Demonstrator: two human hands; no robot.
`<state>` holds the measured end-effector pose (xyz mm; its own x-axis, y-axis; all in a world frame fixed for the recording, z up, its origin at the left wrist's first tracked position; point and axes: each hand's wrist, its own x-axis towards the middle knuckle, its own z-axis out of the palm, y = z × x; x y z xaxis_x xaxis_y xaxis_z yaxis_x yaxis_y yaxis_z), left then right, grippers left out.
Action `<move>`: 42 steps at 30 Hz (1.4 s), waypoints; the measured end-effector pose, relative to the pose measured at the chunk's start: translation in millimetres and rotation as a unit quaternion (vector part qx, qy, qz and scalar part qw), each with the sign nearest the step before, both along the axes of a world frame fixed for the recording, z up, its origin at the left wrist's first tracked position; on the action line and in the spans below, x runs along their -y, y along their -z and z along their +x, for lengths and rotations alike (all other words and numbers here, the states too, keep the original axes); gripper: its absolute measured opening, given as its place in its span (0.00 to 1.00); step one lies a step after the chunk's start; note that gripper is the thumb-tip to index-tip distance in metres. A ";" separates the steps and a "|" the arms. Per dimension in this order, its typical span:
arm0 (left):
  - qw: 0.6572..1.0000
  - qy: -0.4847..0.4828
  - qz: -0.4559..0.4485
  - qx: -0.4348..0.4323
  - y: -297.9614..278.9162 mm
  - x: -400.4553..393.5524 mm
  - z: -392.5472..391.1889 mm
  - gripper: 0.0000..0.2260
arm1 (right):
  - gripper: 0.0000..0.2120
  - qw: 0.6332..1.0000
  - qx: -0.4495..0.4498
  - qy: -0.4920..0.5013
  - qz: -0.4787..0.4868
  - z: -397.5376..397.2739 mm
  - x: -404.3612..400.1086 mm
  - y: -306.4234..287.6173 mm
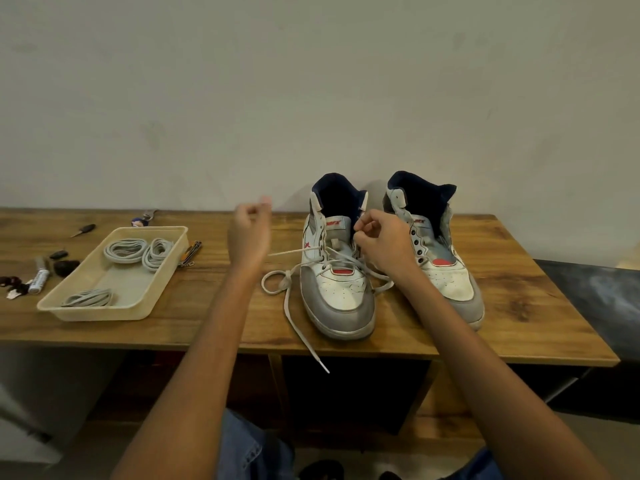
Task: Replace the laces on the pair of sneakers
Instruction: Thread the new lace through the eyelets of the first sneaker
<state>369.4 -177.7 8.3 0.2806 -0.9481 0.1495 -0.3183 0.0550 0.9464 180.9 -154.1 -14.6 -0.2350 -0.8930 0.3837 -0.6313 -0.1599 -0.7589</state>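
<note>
- Sneakers, pair: stand toes toward the person on the tabletop (pixel 519 306), likely so the eyelets face the hands. The near sneaker (pixel 337 289) lies between the hands; the second sneaker (pixel 446 268) is just beyond the right hand and has bare eyelets.
- White lace (pixel 294 320): partly threaded, slack trailing below the left hand and over the tabletop edge.
- Left hand (pixel 249 230): raised, fingers curled, seemingly pinching the lace taut.
- Right hand (pixel 381 244): fingertips pinch lace at an upper eyelet.
- Tray (pixel 104 311): left of the left hand, holding coiled grey laces (pixel 126 250), probably staged within reach.
</note>
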 end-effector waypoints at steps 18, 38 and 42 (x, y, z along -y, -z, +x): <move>0.750 0.175 0.036 -0.637 -26.1 6.9 -3.8 0.15 | 0.04 1.000 0.021 0.005 0.007 -1.3 -2.0 -1.1; 0.924 0.168 0.088 -0.332 -5.0 -9.4 -32.8 0.08 | 0.07 0.999 0.041 0.004 0.015 -1.6 -0.4 0.8; 0.637 0.181 0.012 -0.749 -29.4 -1.1 3.6 0.15 | 0.06 0.999 0.049 0.018 0.011 -2.3 -0.1 2.3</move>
<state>373.1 -176.6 37.7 -0.1468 -0.9881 -0.0454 0.9725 -0.1525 0.1757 178.6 -154.1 -16.9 -0.3030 -0.8911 0.3377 -0.5585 -0.1211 -0.8206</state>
